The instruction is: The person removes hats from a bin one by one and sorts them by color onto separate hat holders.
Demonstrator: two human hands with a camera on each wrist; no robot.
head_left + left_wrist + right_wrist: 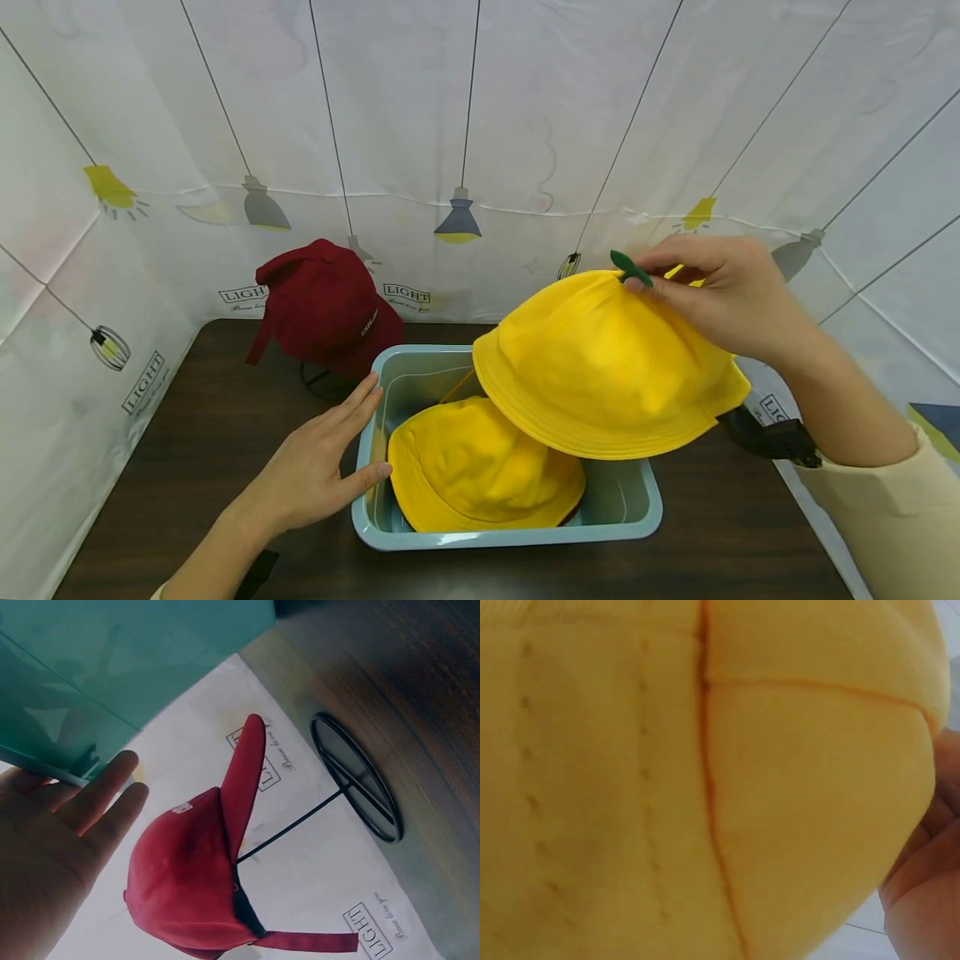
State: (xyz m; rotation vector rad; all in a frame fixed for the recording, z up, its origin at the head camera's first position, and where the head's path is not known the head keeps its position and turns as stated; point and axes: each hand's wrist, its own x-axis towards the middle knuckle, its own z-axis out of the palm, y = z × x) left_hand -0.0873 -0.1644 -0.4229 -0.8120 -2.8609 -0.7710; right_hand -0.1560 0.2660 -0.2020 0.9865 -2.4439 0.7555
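Observation:
My right hand (731,287) pinches a yellow bucket hat (600,358) at its crown, beside a green leaf-shaped tab (630,268). The hat hangs brim down over the right part of a blue-green plastic tub (510,540). Its stitched fabric (817,787) fills most of the right wrist view, hiding much of that hand. Another yellow bucket hat (480,467) lies inside the tub, partly covered by the raised one. With fingers extended, my left hand (311,462) rests on the tub's left rim, its thumb reaching over the edge.
Behind the tub on the left, a dark red cap (326,304) hangs on a black wire stand (300,821). All stands on a dark wooden table (225,433). A white printed sheet (525,125) covers the wall behind.

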